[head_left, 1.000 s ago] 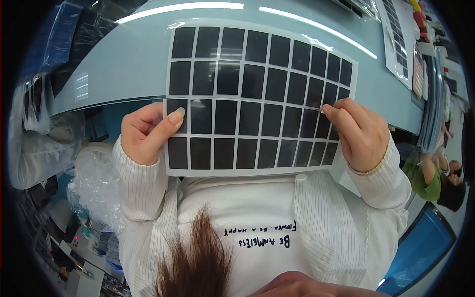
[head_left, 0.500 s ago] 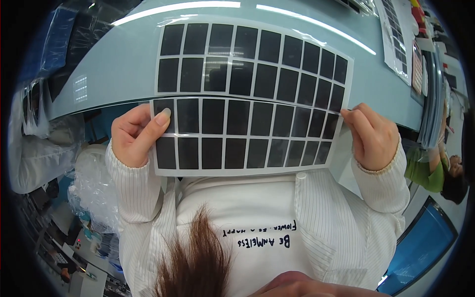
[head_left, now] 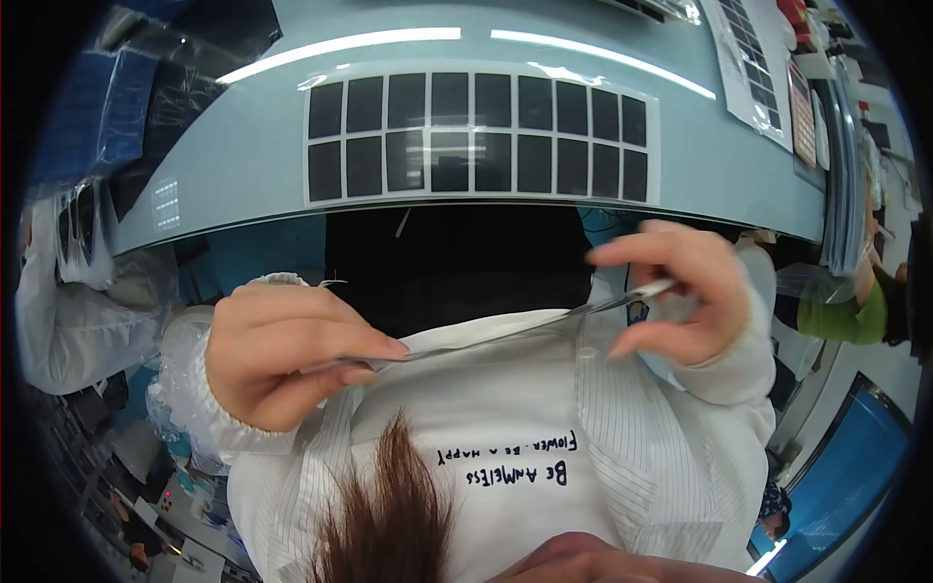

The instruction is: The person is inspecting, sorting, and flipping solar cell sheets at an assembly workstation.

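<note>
A sheet of black rectangles, set in two rows with pale borders, lies flat near the front edge of the table. Closer to my body, a second thin sheet is tipped nearly edge-on, so its faces barely show. My left hand pinches its left end between thumb and fingers. Around the sheet's right end, my right hand has index finger and thumb spread apart. That end passes between them and may rest against the other fingers; motion blurs it.
The glossy pale-blue tabletop reflects ceiling lights. At its right stand another sheet of dark rectangles, a calculator and a stack of grey panels. Blue plastic-wrapped material is at left. A person's green sleeve shows at far right.
The held sheet has come away from the table edge toward my body and turned from face-up to edge-on. My right fingers have spread from their pinch. The sheet on the table stays there.
</note>
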The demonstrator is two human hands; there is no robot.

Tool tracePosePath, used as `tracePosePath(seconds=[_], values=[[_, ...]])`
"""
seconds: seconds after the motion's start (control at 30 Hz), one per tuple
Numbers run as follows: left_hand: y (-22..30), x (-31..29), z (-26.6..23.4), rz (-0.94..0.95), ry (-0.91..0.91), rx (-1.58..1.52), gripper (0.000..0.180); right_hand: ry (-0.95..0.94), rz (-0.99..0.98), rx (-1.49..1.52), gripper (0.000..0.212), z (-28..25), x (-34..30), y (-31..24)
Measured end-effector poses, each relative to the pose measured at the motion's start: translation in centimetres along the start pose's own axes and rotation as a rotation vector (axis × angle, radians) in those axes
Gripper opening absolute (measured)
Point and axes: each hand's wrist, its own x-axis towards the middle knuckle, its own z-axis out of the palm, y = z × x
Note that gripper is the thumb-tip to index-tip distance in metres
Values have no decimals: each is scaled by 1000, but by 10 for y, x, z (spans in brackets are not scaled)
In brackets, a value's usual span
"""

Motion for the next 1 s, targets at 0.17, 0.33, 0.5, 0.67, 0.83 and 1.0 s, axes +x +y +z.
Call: tracePosePath(seconds=[0.17,0.33,0.5,0.67,0.83,1.0], values=[[12,37,-15,262,-50,217,28,-1,-205,179,28,43,28,9],[33,20,-44,254,607,791,64,702,166,740,10,37,33,-11],[2,28,-23,204,507,568,60,795,736,964,33,42,15,19],[1,47,8,181,150,692,70,613,734,1104,41,68,27,16],[-28,58,21,101,87,809,90,354,695,1000,45,65,38,1],[-51,69,14,-63,66,1003,109,105,605,955,22,55,28,4]])
